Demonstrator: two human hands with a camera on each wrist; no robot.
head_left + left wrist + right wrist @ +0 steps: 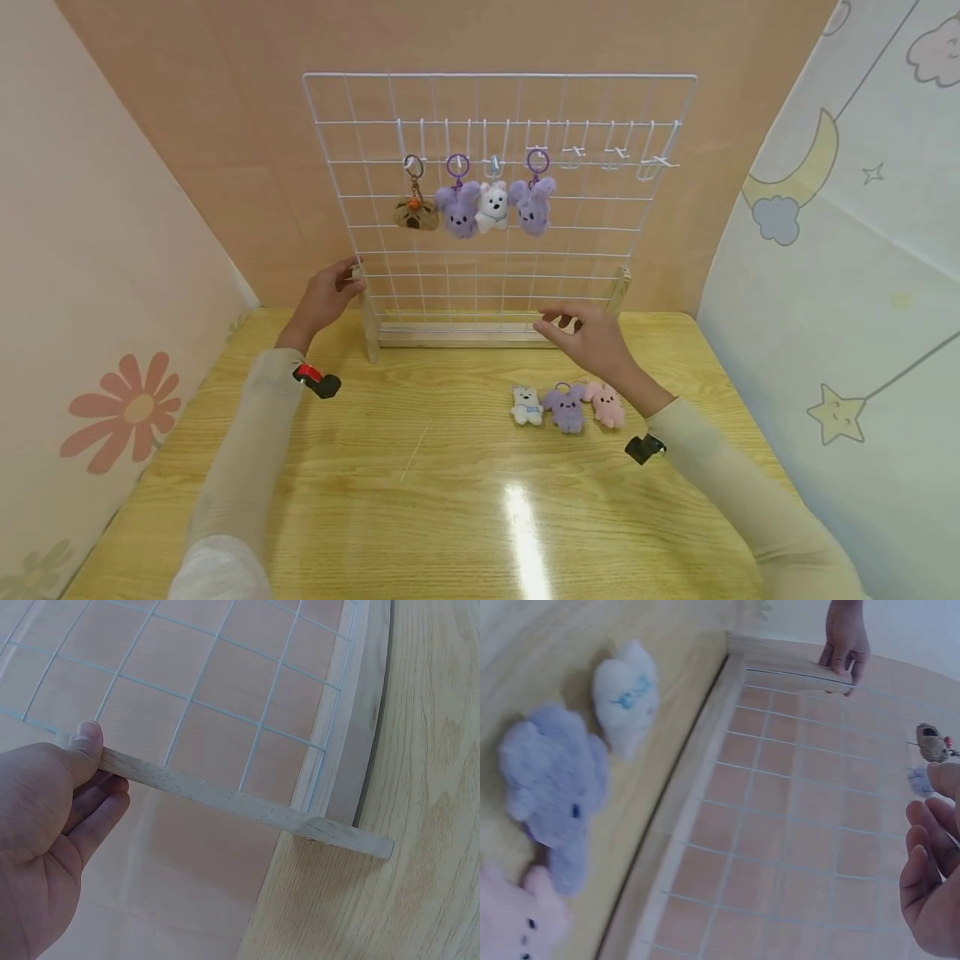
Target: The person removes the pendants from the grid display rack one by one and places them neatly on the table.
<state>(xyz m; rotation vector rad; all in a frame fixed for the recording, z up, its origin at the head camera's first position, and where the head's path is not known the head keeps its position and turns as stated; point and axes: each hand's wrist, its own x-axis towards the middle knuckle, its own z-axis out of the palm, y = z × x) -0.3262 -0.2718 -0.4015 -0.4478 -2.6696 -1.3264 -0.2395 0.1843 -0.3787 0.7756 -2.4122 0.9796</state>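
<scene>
In the head view, a white wire grid rack (498, 76) stands upright on a wooden base. My left hand (326, 296) grips the rack's left wooden post (369, 325), thumb on one side, as the left wrist view confirms. My right hand (592, 337) hovers in front of the grid's lower right, fingers loosely bent and holding nothing. Below it on the table lie a white plush keychain (527, 408), a purple one (566, 410) and a pink one (606, 407). From hooks hang a brown plush keychain (416, 217), a purple one (459, 210), a white one (492, 207) and another purple one (532, 208).
Several bare hooks (615, 153) project from the right part of the grid. The rack's right wooden post (619, 287) stands behind my right hand. A wood-grain table (360, 500) lies below, with patterned panels (825, 250) at the sides.
</scene>
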